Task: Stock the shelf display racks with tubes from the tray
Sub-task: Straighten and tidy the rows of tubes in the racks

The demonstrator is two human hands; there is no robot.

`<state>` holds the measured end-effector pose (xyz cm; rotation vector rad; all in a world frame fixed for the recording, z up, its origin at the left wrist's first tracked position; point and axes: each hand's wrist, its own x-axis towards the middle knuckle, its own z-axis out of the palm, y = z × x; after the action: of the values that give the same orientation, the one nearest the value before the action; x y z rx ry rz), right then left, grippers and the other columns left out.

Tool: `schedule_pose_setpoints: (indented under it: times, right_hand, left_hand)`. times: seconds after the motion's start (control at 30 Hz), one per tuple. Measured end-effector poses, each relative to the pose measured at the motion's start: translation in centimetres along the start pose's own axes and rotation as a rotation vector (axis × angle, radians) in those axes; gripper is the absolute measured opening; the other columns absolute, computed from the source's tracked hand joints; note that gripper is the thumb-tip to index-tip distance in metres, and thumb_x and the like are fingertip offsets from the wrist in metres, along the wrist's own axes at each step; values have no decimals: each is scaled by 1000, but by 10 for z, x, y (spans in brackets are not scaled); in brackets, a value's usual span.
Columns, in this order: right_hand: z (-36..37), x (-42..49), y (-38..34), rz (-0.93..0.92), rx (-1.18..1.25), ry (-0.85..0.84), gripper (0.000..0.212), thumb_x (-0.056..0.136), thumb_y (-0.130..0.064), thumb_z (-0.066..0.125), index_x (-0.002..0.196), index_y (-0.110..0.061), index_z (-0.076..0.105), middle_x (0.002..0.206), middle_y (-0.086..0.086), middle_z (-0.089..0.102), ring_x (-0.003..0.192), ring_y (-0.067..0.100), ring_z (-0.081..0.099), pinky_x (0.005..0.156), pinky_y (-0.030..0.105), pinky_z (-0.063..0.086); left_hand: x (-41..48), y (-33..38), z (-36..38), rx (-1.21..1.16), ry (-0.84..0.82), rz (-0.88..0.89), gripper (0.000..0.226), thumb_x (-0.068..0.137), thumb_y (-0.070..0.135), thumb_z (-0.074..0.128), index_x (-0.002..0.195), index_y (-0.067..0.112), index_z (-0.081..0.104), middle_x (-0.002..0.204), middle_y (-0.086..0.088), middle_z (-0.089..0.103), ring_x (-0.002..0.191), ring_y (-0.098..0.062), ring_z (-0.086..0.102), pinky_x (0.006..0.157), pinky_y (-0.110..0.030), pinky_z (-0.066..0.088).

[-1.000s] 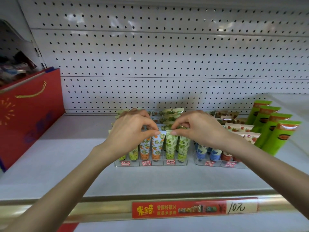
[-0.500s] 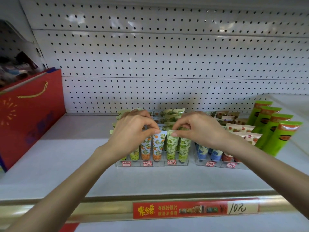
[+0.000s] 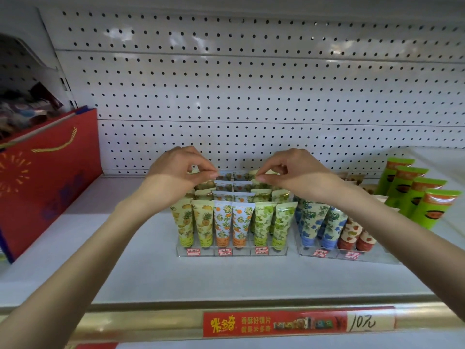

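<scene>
Pegboard point(image 3: 251, 84) of white perforated metal backed the whole bay, catching soft reflections of the light. Below it ran a pale grey shelf point(image 3: 125, 268), edged at the front with a gold rail point(image 3: 151, 323) that carried a red price strip point(image 3: 297, 322) marked by hand. A red gift bag point(image 3: 45, 187) with a gold cord handle stood at the shelf's left end. Beyond it, a neighbouring bay point(image 3: 22, 109) held goods too blurred to make out.

A clear rack point(image 3: 231, 253) sat near the middle of the shelf, close to the pegboard, with small red labels along its front lip. Tubes stood upright in it on their caps, in rows running back. The front row showed pineapple-print tubes point(image 3: 193, 222) on the left, orange-print tubes point(image 3: 231, 222) in the centre and green-print tubes point(image 3: 274, 222) on the right. Just beside it on the right, a second rack point(image 3: 334, 254) held blue-print tubes point(image 3: 317, 222) and strawberry-print tubes point(image 3: 354, 235). Four larger bright green tubes point(image 3: 427, 205) stood in a slanting line near the shelf's right end.

Both arms reached in over the rail to the rack's back row. The left grip point(image 3: 176, 175) had thumb and forefinger closed on the left corner of the rear orange-print tube point(image 3: 224, 176). The right grip point(image 3: 299, 175) pinched the crimped top of the rear green-print tube point(image 3: 253, 173) between thumb and forefinger, with the other fingers curled above.
</scene>
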<state>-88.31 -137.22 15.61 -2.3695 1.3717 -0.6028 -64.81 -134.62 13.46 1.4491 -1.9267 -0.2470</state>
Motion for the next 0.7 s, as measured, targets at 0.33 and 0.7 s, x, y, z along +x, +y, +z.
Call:
schedule_pose_setpoints:
  times: [0.33,0.7]
  right_hand:
    - [8,33,1,-8,-21,-48,13,87,-33,64,89,-22,71,62,-7,42,55,8,39,60,25,34]
    - [30,64,-26,-111,-32,-113,15,86,-31,65,91,-19,71,61,-9,39,54,5,37,57,23,31]
  left_hand:
    - [13,-21,-11,-52,1,-89,5,81,31,68,83,28,72,87,9,64,65,-2,46,64,-21,36]
    - [18,-48,-17,-81,-49,-146,8,79,32,71,82,25,73,88,7,65,58,0,46,63,-23,36]
